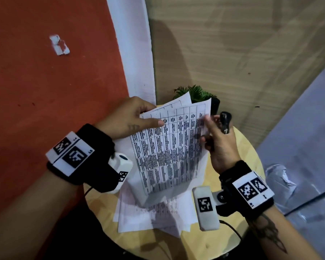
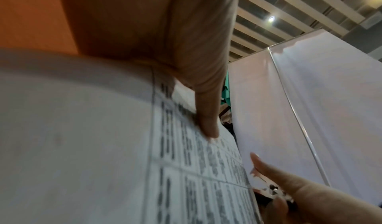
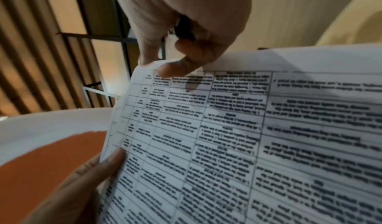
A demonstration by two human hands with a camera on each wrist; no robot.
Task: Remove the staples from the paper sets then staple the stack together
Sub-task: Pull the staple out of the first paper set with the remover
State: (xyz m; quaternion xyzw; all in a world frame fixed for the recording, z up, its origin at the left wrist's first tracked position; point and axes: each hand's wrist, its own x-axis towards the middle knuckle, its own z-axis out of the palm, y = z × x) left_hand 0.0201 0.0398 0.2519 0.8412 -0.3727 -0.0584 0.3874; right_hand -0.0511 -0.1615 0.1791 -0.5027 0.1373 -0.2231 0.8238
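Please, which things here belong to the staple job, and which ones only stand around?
For the job:
- held printed sheets, gripped by left hand
- small black tool, probably the staple remover, in right hand
- loose papers on the round table

Just lying about:
- green plant
- torn tape on the red wall

The person is wearing a black band (image 1: 94, 156) around the left wrist, carrying a white plate (image 1: 70, 152) printed with black square codes and a white camera box (image 1: 120, 166) on its inner side. The right wrist is wearing a matching black band (image 1: 238, 186) with a coded white plate (image 1: 252, 190) and a white box (image 1: 206, 207) trailing a black cable (image 1: 233, 229). A dark tattoo (image 1: 270, 235) is showing on the right forearm, and a small one (image 1: 133, 127) on the back of the left hand (image 1: 128, 119).
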